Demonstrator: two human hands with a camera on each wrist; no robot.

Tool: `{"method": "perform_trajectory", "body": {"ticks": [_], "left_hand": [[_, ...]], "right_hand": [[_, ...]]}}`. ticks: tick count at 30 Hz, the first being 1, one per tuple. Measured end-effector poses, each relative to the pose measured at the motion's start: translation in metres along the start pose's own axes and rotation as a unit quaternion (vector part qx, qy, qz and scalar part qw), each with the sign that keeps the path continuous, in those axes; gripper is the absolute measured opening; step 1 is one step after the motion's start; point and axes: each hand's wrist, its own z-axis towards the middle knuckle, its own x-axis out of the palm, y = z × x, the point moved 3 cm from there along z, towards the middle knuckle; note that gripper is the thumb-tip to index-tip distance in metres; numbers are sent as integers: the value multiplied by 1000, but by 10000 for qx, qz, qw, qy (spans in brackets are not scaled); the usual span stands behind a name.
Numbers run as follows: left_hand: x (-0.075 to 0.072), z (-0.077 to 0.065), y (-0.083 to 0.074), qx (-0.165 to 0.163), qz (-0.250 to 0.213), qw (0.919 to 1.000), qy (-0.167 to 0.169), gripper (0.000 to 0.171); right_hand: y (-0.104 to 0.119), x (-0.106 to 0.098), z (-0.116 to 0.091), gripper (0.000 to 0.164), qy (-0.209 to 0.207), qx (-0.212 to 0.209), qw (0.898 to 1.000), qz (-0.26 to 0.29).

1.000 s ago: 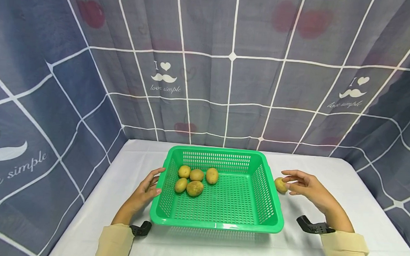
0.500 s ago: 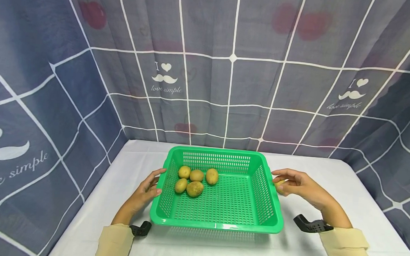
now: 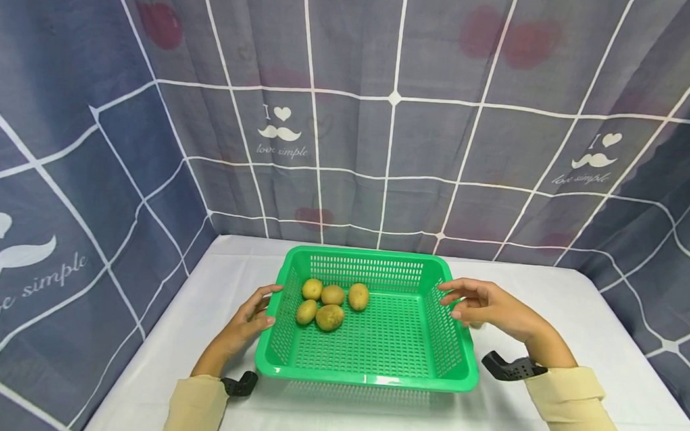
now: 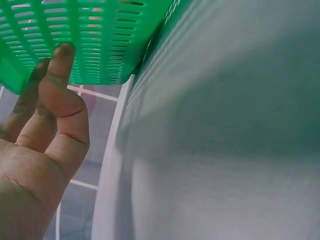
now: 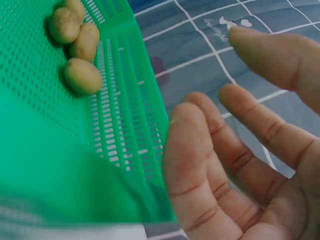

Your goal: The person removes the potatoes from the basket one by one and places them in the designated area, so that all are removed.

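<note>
A green plastic basket holds several potatoes, grouped toward its left side. My left hand is at the basket's left rim, with its fingertips at the slotted outer wall in the left wrist view. Over the right rim hovers my right hand, its thumb apart from the fingers and nothing between them in the right wrist view. A small part of another potato shows below that hand, outside the basket; most of it is hidden.
The basket stands on a table with a white cloth. Behind and at both sides hangs a grey-blue curtain with white lines. Each wrist wears a black strap.
My right hand has moved left from beside the loose potato to over the basket's right rim. The left hand and the potatoes in the basket stay in place.
</note>
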Motion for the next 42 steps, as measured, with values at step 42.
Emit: {"method": "perform_trajectory", "body": {"ticks": [42], "left_hand": [[2,2,5,212,-258,9993,-188,64]], "right_hand": [[-11,36,97,57,383,412,9977,391]]}}
